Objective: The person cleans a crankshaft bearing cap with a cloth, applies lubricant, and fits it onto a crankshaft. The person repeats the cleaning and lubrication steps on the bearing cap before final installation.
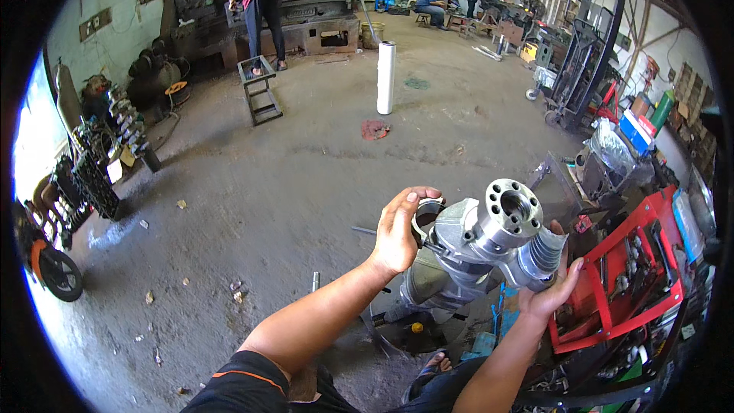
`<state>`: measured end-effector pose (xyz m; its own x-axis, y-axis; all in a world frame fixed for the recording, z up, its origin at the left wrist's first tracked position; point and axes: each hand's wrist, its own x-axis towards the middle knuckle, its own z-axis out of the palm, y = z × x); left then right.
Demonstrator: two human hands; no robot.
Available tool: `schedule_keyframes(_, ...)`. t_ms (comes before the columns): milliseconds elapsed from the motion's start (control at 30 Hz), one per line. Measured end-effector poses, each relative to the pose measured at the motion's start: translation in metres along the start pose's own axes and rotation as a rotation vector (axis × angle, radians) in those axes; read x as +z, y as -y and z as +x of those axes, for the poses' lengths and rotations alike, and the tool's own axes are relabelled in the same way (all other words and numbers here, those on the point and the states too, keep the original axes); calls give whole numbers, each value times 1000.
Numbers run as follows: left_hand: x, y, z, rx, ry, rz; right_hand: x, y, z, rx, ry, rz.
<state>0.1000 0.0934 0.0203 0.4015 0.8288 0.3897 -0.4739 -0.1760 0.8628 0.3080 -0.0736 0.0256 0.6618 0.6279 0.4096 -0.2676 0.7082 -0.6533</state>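
A heavy grey metal crankshaft [482,248] stands up in front of me, its round flanged end with bolt holes [511,209] pointing toward the camera. My left hand [404,231] grips its left side, fingers curled over a thin metal ring by a journal. My right hand [552,284] cups the right side from below, under a shiny ribbed part [541,254]. The lower end of the shaft reaches down toward the floor near my sandalled foot [432,367].
A red metal tool tray [612,291] with tools sits at my right. A white plastic roll [386,76] stands on the concrete floor ahead, beside a small metal stool [260,92]. People work at machines at the back. A forklift [585,53] stands at right, engine parts and a motorbike [46,260] at left.
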Motion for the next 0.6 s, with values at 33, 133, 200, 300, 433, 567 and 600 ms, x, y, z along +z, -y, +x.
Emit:
schedule_keyframes(33,1,0,0,22,12,-41,1,-1,1,-9,-2,-1)
schedule_keyframes(133,3,-1,0,13,-22,-66,3,-1,2,-31,55,11)
schedule_keyframes(200,6,-3,-4,16,-55,-57,4,1,3,-3,-19,-45)
schedule_keyframes(300,3,-5,-7,-11,-22,-48,5,1,2,28,-191,-159)
schedule_keyframes(433,-8,-8,-4,-9,135,-50,5,-1,-2,-11,-266,-202)
schedule_keyframes(567,-9,-15,-5,-25,225,-21,8,6,-6,-65,-164,-234)
schedule_keyframes(600,-9,-17,-5,-46,212,0,11,5,-8,-97,-194,-243)
